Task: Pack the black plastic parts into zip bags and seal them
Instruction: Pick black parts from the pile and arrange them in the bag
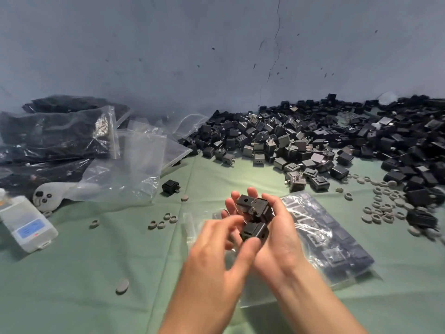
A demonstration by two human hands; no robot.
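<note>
My right hand (281,232) cups a small cluster of black plastic parts (258,208) above the green cloth, its fingers curled up behind them. My left hand (216,256) reaches in from the left and pinches the lowest black part (255,232) between thumb and fingers. Under and to the right of my hands lies a clear zip bag (325,237) partly filled with black parts, its mouth toward my hands. A large loose pile of black parts (313,141) covers the back right of the table.
Empty zip bags (134,165) lie at left centre, with filled bags (55,136) stacked behind them. One stray black part (170,186) sits beside them. Grey rings (385,208) are scattered at right. A white box (26,225) lies at the left edge.
</note>
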